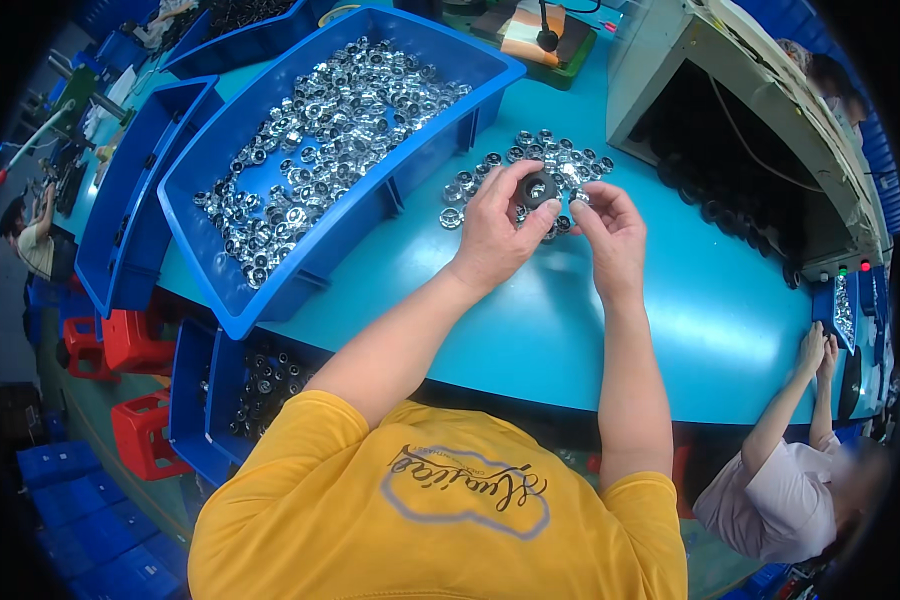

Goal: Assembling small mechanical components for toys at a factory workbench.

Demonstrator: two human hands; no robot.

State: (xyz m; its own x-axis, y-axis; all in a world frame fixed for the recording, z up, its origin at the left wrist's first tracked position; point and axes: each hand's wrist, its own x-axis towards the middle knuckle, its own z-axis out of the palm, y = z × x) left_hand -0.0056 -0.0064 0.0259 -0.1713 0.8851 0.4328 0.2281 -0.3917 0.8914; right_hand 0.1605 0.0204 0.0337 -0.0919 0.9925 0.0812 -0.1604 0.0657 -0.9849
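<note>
My left hand [502,225] is closed around a round black wheel [539,188] with a hole at its centre, thumb in front and fingers behind. Just to its right, my right hand [615,235] pinches a small shiny metal piece [579,197] between thumb and fingertips; its exact shape is too small to tell. The two hands are close together but apart. Behind and beneath them, loose shiny round metal parts [451,217] with dark centres lie spread on the turquoise table [440,320].
A large blue bin [232,312] of similar metal parts stands left, a narrower blue bin [120,240] beyond it. At right, a pale metal housing [660,70] has black wheels [715,212] along its opening. Another person [775,490] works at the right edge. Red stools [142,435] stand lower left.
</note>
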